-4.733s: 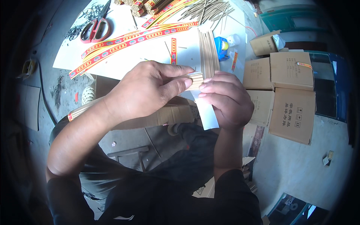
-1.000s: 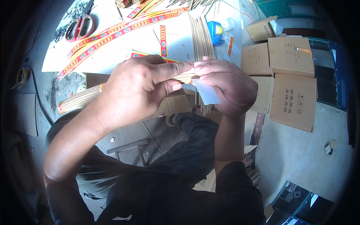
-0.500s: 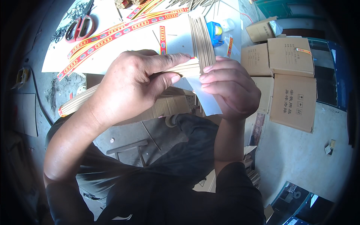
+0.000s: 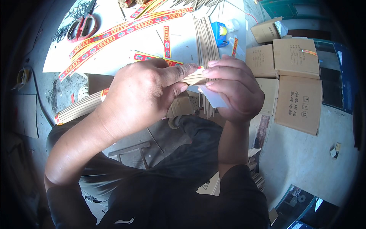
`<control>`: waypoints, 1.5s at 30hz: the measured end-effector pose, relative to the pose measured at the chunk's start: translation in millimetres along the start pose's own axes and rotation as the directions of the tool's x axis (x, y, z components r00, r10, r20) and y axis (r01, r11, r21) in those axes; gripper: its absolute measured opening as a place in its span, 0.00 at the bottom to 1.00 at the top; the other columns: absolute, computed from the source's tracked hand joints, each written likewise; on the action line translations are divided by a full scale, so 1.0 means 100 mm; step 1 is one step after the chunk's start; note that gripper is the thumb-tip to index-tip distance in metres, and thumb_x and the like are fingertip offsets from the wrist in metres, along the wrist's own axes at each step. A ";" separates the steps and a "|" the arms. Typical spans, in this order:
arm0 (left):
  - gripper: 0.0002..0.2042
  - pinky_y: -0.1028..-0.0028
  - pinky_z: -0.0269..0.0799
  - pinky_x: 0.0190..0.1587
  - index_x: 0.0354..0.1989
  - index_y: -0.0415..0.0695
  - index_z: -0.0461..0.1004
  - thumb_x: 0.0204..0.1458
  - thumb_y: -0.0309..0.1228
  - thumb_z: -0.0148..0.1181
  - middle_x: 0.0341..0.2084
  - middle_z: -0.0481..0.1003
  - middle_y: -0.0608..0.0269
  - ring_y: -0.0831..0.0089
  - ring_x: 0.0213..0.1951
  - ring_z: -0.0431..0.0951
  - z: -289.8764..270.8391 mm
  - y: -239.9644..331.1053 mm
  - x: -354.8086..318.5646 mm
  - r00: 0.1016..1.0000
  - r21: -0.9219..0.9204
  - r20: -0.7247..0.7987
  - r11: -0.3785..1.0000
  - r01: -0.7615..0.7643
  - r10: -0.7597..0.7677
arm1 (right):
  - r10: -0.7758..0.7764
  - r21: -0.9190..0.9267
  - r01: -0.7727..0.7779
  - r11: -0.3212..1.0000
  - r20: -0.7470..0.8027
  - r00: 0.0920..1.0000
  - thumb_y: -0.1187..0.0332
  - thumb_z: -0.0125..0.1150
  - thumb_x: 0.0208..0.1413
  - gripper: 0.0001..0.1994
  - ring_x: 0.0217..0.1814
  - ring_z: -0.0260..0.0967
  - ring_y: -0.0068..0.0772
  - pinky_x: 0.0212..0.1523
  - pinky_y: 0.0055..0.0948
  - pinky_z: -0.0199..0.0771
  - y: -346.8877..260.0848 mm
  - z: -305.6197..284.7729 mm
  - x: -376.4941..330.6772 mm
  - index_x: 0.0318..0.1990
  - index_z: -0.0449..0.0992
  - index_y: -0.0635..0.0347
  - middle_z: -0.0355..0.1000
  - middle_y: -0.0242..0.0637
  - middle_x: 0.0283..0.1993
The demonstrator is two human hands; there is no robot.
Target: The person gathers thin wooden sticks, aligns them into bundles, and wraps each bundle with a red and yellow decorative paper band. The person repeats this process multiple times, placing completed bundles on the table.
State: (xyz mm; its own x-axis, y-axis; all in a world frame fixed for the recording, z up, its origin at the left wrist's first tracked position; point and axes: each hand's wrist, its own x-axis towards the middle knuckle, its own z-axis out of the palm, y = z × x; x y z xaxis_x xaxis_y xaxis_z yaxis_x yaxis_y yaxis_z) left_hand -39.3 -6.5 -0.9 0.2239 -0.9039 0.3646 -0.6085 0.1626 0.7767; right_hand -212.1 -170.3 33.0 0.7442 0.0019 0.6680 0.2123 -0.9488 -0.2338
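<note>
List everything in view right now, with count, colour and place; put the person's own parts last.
table: one, white, upper left to upper centre
bundle of sticks: one, tan with red bands, centre-left
white strip: one, white, right of centre
loose sticks: many, tan, upper centre
printed strips: several, red and yellow, on table
scissors: one pair, red handles, table's left
dark strands: uncountable, black, beside scissors
dispenser-like item: one, blue and yellow, table's right
cartons: at least five, brown, right
frame: one, grey, floor below centre
trousers: one pair, dark, lower centre
sleeves: two, black, lower edge
left hand: one, bare, holding bundle
right hand: one, bare, holding white strip
</note>
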 end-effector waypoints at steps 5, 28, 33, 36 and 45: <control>0.14 0.61 0.80 0.31 0.50 0.46 0.84 0.55 0.29 0.69 0.25 0.79 0.57 0.55 0.27 0.82 0.00 0.04 -0.05 0.999 0.077 0.046 0.997 -0.032 0.028 | 0.009 -0.003 -0.009 1.000 0.057 0.998 0.73 0.75 0.50 0.09 0.45 0.85 0.47 0.51 0.48 0.83 0.04 0.02 -0.04 0.33 0.78 0.62 0.85 0.46 0.40; 0.13 0.62 0.83 0.37 0.48 0.46 0.86 0.55 0.30 0.69 0.29 0.84 0.51 0.55 0.30 0.85 -0.09 -0.01 0.03 0.998 -0.029 0.018 0.998 0.064 -0.063 | -0.023 -0.098 0.029 0.995 0.061 0.998 0.71 0.75 0.52 0.09 0.44 0.85 0.43 0.56 0.49 0.80 0.01 0.01 -0.07 0.34 0.78 0.58 0.85 0.40 0.38; 0.13 0.62 0.83 0.37 0.48 0.46 0.86 0.55 0.31 0.69 0.29 0.83 0.51 0.55 0.31 0.85 -0.08 0.00 0.03 0.998 0.007 0.019 0.998 0.062 -0.062 | -0.016 -0.128 0.022 0.991 0.047 0.999 0.72 0.73 0.53 0.06 0.45 0.85 0.40 0.57 0.46 0.80 -0.04 0.02 -0.06 0.32 0.78 0.55 0.85 0.37 0.38; 0.13 0.61 0.83 0.36 0.49 0.46 0.86 0.55 0.31 0.69 0.27 0.83 0.51 0.55 0.30 0.85 -0.08 0.03 0.02 0.996 0.047 0.037 0.996 0.076 -0.078 | -0.030 -0.147 0.039 0.988 0.065 0.997 0.72 0.74 0.54 0.08 0.45 0.85 0.42 0.56 0.48 0.81 -0.05 0.00 -0.05 0.32 0.76 0.57 0.85 0.40 0.39; 0.13 0.60 0.82 0.33 0.49 0.46 0.85 0.55 0.32 0.69 0.25 0.82 0.51 0.54 0.28 0.84 -0.05 0.01 0.00 0.997 0.047 0.053 0.998 0.050 -0.052 | -0.048 -0.142 0.057 0.988 0.064 0.997 0.72 0.73 0.54 0.09 0.46 0.85 0.46 0.55 0.49 0.82 -0.08 0.03 -0.03 0.34 0.76 0.59 0.85 0.43 0.40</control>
State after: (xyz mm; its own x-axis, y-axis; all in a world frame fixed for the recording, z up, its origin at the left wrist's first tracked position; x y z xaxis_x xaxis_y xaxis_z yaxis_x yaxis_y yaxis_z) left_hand -36.2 -4.4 2.8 0.2144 -0.9309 0.2957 -0.6316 0.0988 0.7690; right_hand -214.6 -162.3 30.7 0.7723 0.0676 0.6316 0.1617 -0.9825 -0.0925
